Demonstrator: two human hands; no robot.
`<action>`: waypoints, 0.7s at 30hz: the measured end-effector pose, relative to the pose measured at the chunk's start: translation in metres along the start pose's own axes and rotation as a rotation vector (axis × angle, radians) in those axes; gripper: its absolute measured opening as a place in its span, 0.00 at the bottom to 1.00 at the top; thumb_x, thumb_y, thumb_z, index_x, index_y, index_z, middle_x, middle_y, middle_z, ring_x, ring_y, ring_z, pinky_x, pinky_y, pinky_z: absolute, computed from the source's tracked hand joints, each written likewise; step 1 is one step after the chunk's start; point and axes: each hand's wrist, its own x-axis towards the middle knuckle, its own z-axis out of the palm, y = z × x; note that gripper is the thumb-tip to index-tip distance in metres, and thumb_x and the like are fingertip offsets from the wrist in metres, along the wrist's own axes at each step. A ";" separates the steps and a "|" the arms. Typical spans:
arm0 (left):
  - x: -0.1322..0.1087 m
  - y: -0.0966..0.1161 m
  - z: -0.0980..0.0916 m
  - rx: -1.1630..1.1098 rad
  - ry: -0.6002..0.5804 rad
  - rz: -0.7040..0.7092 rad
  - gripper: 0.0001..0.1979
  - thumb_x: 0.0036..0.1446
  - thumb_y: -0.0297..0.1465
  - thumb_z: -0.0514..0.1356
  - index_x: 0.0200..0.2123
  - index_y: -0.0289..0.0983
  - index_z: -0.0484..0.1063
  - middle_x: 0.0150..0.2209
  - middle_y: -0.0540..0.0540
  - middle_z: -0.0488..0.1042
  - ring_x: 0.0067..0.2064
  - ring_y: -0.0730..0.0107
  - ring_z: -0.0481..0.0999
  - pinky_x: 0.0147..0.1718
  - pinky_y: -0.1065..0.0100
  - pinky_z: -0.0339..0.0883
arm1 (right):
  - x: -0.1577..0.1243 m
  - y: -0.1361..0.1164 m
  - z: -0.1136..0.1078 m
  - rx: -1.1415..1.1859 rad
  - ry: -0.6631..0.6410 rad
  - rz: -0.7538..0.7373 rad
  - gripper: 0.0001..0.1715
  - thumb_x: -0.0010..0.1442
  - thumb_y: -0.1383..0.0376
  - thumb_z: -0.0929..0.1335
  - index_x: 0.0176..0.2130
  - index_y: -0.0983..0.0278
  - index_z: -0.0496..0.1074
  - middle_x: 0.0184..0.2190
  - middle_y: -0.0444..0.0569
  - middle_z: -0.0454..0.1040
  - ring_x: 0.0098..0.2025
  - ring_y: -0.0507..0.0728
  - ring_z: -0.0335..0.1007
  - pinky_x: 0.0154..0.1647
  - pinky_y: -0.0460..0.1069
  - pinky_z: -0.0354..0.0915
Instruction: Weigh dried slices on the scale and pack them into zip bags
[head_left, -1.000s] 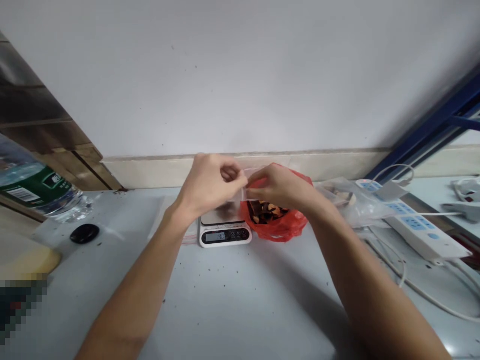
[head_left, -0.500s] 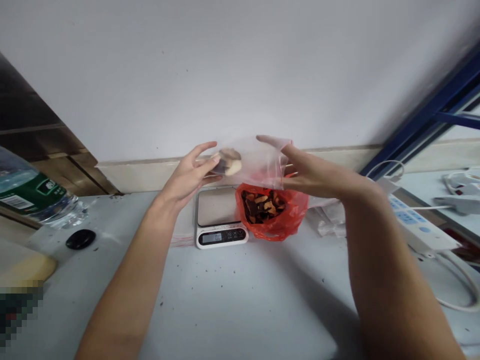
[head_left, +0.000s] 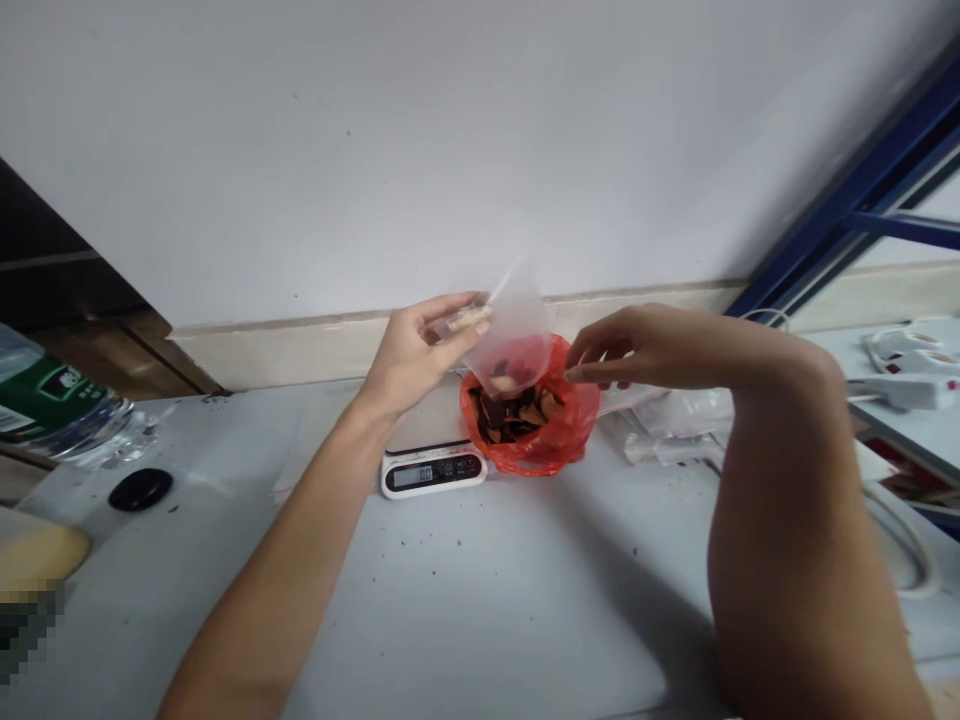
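Note:
My left hand [head_left: 421, 350] pinches the top of a small clear plastic bag [head_left: 512, 335], which hangs tilted over a red plastic bag [head_left: 555, 440] full of dark and orange dried pieces. A few pieces lie at the clear bag's low end. My right hand [head_left: 634, 345] hovers just right of the clear bag above the red bag, fingers curled loosely, touching nothing that I can make out. A small digital scale [head_left: 431, 468] stands under my left wrist, its pan partly hidden.
A water bottle [head_left: 52, 405] lies at the far left beside a black cap [head_left: 140, 489]. More clear bags [head_left: 667, 425], a white power strip [head_left: 904, 370] and cables lie to the right. A blue metal frame [head_left: 847, 210] rises at the right wall.
The clear bag, held stretched between both hands half a second ago, now hangs from my left hand alone, tipped over the red bag. My right hand has let go and dropped lower.

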 end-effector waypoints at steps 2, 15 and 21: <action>-0.001 0.002 0.003 0.045 0.000 0.038 0.17 0.54 0.33 0.72 0.48 0.38 0.84 0.51 0.42 0.84 0.56 0.56 0.81 0.59 0.59 0.72 | 0.004 0.004 0.002 -0.039 0.081 0.043 0.16 0.55 0.50 0.72 0.33 0.58 0.82 0.27 0.46 0.81 0.28 0.56 0.73 0.27 0.50 0.63; -0.009 0.017 0.004 0.111 -0.041 0.252 0.10 0.62 0.31 0.67 0.45 0.40 0.85 0.44 0.45 0.87 0.49 0.61 0.84 0.56 0.61 0.75 | 0.011 -0.010 0.011 -0.062 0.261 0.040 0.35 0.51 0.52 0.76 0.57 0.56 0.79 0.40 0.49 0.83 0.36 0.59 0.78 0.36 0.52 0.71; -0.007 0.011 0.003 0.049 -0.017 0.183 0.10 0.61 0.39 0.70 0.43 0.43 0.86 0.49 0.46 0.85 0.55 0.57 0.82 0.57 0.58 0.75 | 0.010 -0.011 0.011 0.047 0.181 -0.049 0.28 0.52 0.57 0.75 0.53 0.54 0.81 0.42 0.46 0.84 0.38 0.60 0.80 0.37 0.52 0.73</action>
